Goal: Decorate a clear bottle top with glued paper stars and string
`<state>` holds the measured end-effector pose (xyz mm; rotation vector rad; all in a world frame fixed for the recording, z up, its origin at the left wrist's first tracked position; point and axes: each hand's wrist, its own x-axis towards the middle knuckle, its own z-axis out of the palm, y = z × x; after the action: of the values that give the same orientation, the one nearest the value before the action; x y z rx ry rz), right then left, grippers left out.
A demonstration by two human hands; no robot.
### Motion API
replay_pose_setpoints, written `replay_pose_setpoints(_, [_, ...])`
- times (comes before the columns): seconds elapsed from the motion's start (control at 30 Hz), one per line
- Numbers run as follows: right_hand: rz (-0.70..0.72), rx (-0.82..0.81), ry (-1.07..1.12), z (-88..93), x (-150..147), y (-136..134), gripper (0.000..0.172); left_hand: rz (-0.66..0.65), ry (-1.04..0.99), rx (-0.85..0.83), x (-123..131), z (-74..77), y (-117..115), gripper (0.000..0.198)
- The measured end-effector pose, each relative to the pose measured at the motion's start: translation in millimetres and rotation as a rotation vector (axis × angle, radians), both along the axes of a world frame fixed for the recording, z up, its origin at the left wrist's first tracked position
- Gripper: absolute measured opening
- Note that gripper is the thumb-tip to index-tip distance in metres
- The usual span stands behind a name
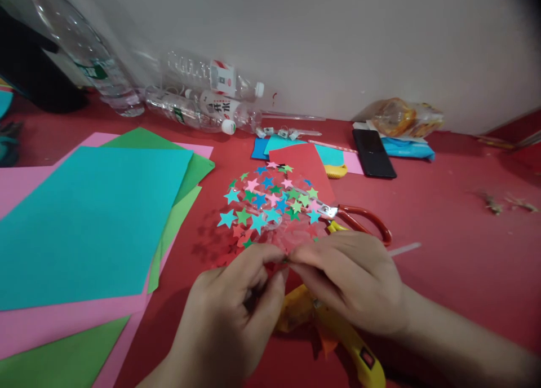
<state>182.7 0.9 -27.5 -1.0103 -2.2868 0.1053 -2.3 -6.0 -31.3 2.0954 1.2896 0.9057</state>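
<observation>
My left hand (pixel 236 306) and my right hand (pixel 357 275) meet at the fingertips, both pinched closed. What lies between them is tiny and mostly hidden, so I cannot make it out. Just beyond the fingers, small paper stars (pixel 257 223) in blue, green, pink and red cluster around clear plastic (pixel 296 236), casting a shadow to the left. Scissors with red handles (pixel 366 216) lie right of the stars, their blades partly covered. Beneath my hands rests a yellow glue gun (pixel 355 348) with an orange trigger, partly hidden.
Coloured paper sheets (pixel 93 219) are layered at the left on the red table (pixel 456 275). Clear plastic bottles (pixel 190 75) stand and lie along the wall. Paper pieces (pixel 296 157), a black phone (pixel 374 154) and a plastic packet (pixel 406 117) sit at the back.
</observation>
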Motion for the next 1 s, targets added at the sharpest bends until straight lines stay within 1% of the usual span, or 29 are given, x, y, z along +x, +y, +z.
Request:
replay_pose_setpoints(0.17, [-0.018, -0.019, 0.042, -1.7, -3.4, -1.8, 0.017, 0.015, -0.023, -0.071, 1.5, 0.3, 0.1, 0.015])
replay_pose_setpoints(0.27, [-0.020, -0.049, 0.060, -1.3, -0.9, -2.3, 0.011, 0.038, -0.050, -0.146, -0.4, 1.1, 0.5, 0.014])
replay_pose_setpoints(0.33, [-0.039, -0.073, 0.064, 2.4, 2.7, -2.4, 0.008, 0.073, -0.065, -0.211, -1.9, 3.8, 1.8, 0.012])
replay_pose_setpoints(0.4, [-0.093, -0.079, 0.073, 9.0, 6.7, -2.4, 0.007, 0.108, -0.089, -0.298, -2.5, 8.2, 3.5, 0.011])
replay_pose_setpoints(0.5, [-0.231, -0.058, 0.094, 19.9, 11.3, -2.2, 0.008, 0.184, -0.184, -0.440, 0.0, 15.6, 4.8, 0.013])
replay_pose_setpoints(0.6, [-0.316, -0.014, 0.101, 26.3, 14.9, -0.6, 0.009, 0.270, -0.269, -0.502, 4.4, 19.9, 4.4, 0.011])
replay_pose_setpoints(0.73, [-0.335, 0.045, 0.092, 28.0, 20.1, 3.5, 0.008, 0.344, -0.306, -0.493, 7.1, 21.0, 4.7, 0.010])
replay_pose_setpoints(0.9, [-0.339, 0.029, 0.083, 27.0, 23.3, 7.5, 0.008, 0.417, -0.371, -0.611, 6.0, 22.1, 7.8, 0.012])
replay_pose_setpoints(0.93, [-0.335, 0.023, 0.087, 26.5, 23.5, 7.9, 0.008, 0.422, -0.373, -0.631, 5.2, 22.0, 8.9, 0.014])
replay_pose_setpoints(1.0, [-0.316, 0.009, 0.095, 25.2, 23.9, 8.5, 0.006, 0.391, -0.359, -0.652, 3.1, 21.1, 11.2, 0.018])
